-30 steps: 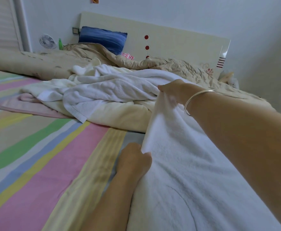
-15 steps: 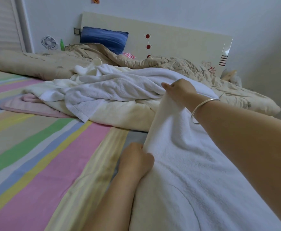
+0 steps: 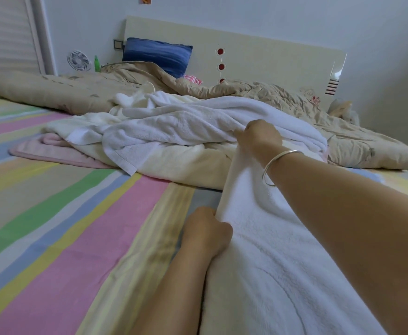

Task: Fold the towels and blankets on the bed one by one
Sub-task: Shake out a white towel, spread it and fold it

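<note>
Two hands are on the one white towel (image 3: pixel 282 257), which lies lengthwise on the bed (image 3: pixel 77 226) in front of the person, running from close to their body up toward the heap. The left hand (image 3: pixel 206 232) is curled tight on the towel's left edge, close in. The right hand (image 3: pixel 261 135), with a silver bangle (image 3: pixel 277 165) on its wrist, pinches the same edge farther up, at what looks like the far corner, right against the heap of white towels (image 3: pixel 174 126). Gripping one edge at two places draws it into a straight line, and I take that to be the reason for the hold: a taut edge can be carried across for a clean fold. I'd judge the fold is only being set up, since the cloth lies broad and single so far as I can see.

Plenty waits its turn. The tangled white towels lie on a cream blanket (image 3: pixel 186 165), with a pink towel (image 3: pixel 53 151) peeping out under their left side. A beige quilt (image 3: pixel 77 90) is bunched along the headboard (image 3: pixel 270 59) in front of a blue pillow (image 3: pixel 157 53). The striped stretch of bed to the left seems the likely spot for laying the folded piece.
</note>
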`<state>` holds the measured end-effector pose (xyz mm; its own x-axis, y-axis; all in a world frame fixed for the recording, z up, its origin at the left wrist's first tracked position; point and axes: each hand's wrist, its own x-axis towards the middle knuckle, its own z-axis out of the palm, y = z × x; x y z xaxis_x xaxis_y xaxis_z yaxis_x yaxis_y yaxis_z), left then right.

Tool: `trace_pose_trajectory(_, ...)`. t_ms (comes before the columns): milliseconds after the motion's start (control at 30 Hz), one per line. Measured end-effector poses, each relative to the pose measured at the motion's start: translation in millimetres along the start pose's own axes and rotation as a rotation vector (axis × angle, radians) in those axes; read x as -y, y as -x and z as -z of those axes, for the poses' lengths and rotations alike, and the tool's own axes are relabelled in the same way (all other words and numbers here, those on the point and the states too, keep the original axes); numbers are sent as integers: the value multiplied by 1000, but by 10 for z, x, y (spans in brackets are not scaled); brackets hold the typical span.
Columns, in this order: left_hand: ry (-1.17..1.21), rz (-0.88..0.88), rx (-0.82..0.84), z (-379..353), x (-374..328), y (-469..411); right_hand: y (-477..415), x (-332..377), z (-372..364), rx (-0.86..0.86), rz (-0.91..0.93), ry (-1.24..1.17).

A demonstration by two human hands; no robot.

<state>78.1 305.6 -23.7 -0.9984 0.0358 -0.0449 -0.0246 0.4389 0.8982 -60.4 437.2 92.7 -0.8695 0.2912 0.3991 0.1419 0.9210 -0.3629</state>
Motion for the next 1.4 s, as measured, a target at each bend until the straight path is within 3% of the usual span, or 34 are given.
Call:
trace_pose_trajectory(167,0,-20,-21,-10,10,8,-106,53,134,-88,-286,-387)
trace_pose_trajectory(367,-28,-7,-39,-30,30,-9,-69,-13,103,277,-93,-385)
trace_pose_trajectory(433,-54,-5,-44,-28,24,-17,-47,-51,118,358,-33,-324)
trace_pose_trajectory(600,-67,2,-58,-27,-1,-1,-52,-457,303,34,66,-289)
trace_pose_trajectory(700,-56,24,-59,-35,2,-7,43,-909,401,-6,94,-118)
trace_pose_trajectory(867,-9,45,-36,-38,29,-43,227,-1541,371,106,138,182)
trace_pose_trajectory(1033,-21,37,-57,-51,60,-71,297,-1655,368,176,184,271)
trace_pose_trajectory(1300,-19,23,-63,-49,45,-66,330,-1542,290,360,256,79)
trace_pose_trajectory(1400,-19,19,-62,-48,39,-62,365,-1492,266,355,245,149)
